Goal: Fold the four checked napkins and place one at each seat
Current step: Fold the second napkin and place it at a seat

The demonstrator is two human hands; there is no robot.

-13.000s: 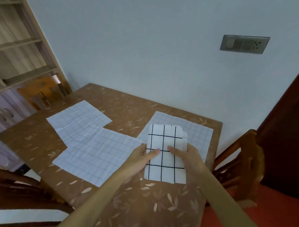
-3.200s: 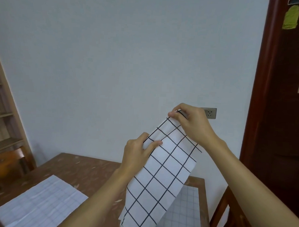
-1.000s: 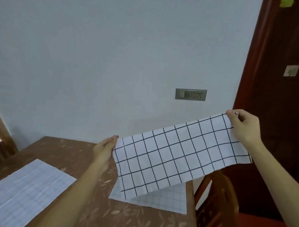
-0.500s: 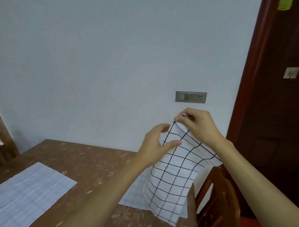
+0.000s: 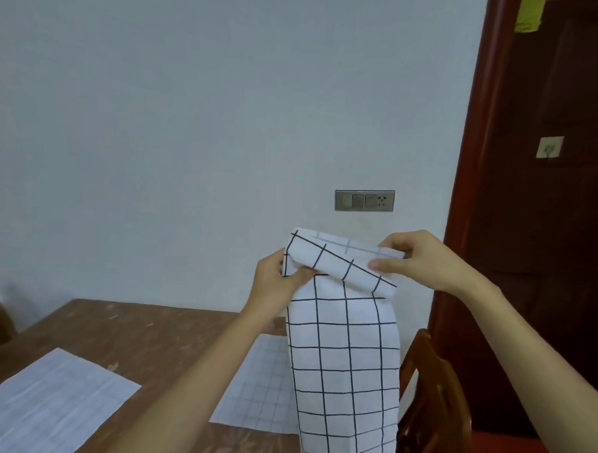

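A white napkin with black checks (image 5: 345,358) hangs in the air above the table's right side, doubled over, its top edge folded forward. My left hand (image 5: 276,275) pinches the napkin's top left corner. My right hand (image 5: 416,259) grips the top right corner. Two more napkins lie flat, pale side up, on the brown table (image 5: 142,336): one (image 5: 259,392) behind the hanging napkin, one (image 5: 43,407) at the lower left.
A wooden chair (image 5: 430,400) stands at the table's right edge, close under the hanging napkin. A dark red door frame (image 5: 464,165) rises on the right. A switch and socket plate (image 5: 364,200) sits on the pale wall behind.
A second ago the napkin was stretched wide between my hands. My hands came together, doubling it, and now hold its top corners a short way apart with the top edge turned forward.
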